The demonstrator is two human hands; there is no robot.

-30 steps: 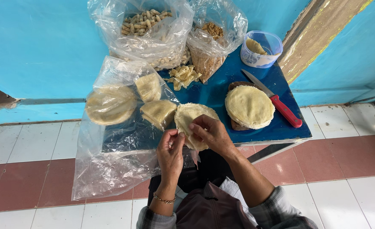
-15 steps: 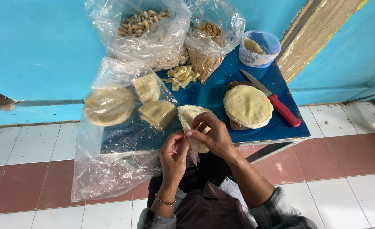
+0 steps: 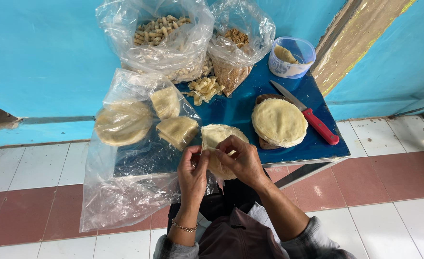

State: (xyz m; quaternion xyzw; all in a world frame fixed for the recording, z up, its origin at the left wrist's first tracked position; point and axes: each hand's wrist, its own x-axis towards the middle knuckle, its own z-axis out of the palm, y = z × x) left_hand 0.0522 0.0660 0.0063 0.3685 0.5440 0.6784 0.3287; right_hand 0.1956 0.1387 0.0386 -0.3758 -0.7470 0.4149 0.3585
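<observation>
Both hands grip a pale round dough wrapper [image 3: 217,135] at the near edge of a small blue table [image 3: 312,144]. My left hand [image 3: 192,171] pinches its left edge, and my right hand [image 3: 240,160] covers its lower right part, fingers curled over it. Just to the left, two folded wrappers [image 3: 178,130] and a round stack [image 3: 122,122] lie on a clear plastic sheet [image 3: 126,192]. A stack of flat round wrappers [image 3: 279,121] rests on a dark board to the right of my hands.
A red-handled knife [image 3: 312,120] lies beside the stack. At the back stand a plastic bag of peanuts in shells [image 3: 161,31], a bag of brown crumbs [image 3: 236,52], a small clear tub [image 3: 291,57] and a pile of pale scraps [image 3: 205,88]. Blue wall behind, tiled floor below.
The wrapper has been folded narrower between the hands. My left hand has risen to pinch its left edge and my right hand has closed over it.
</observation>
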